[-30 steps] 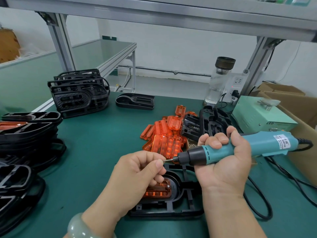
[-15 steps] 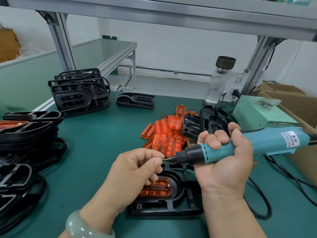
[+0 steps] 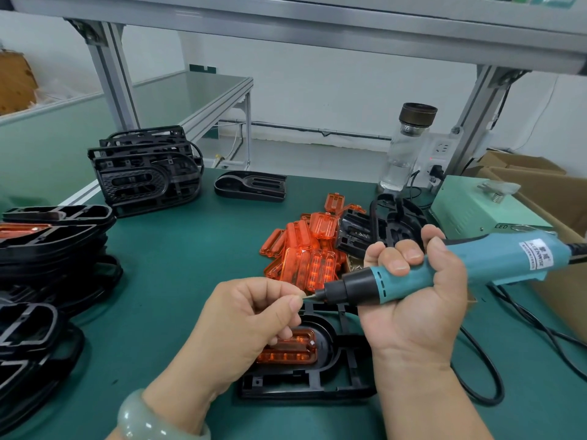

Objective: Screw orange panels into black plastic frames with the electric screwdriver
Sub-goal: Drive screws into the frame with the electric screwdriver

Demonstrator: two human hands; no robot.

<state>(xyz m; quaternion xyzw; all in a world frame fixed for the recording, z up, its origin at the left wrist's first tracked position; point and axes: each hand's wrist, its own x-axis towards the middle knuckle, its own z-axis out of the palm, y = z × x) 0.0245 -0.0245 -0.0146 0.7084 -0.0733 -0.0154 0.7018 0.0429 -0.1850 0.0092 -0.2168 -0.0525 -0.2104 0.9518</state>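
Observation:
My right hand (image 3: 416, 300) grips the teal electric screwdriver (image 3: 451, 268), held nearly level with its bit pointing left. My left hand (image 3: 251, 315) pinches a small screw (image 3: 305, 296) at the bit's tip with thumb and forefinger. Below both hands a black plastic frame (image 3: 320, 379) lies flat on the green mat, with an orange panel (image 3: 292, 350) seated in it and one screw head showing at the panel's right end. A pile of loose orange panels (image 3: 305, 249) lies just beyond my hands.
Stacks of black frames stand at the left edge (image 3: 47, 249) and back left (image 3: 146, 173). A single frame (image 3: 251, 185) lies at the back. A glass bottle (image 3: 403, 147), a pale green power box (image 3: 479, 204), cardboard boxes (image 3: 546, 192) and the black cable (image 3: 489, 376) fill the right.
Both hands have drifted slightly with the screwdriver; the left fingers stay pinched at the bit tip. The frame and panel have not moved.

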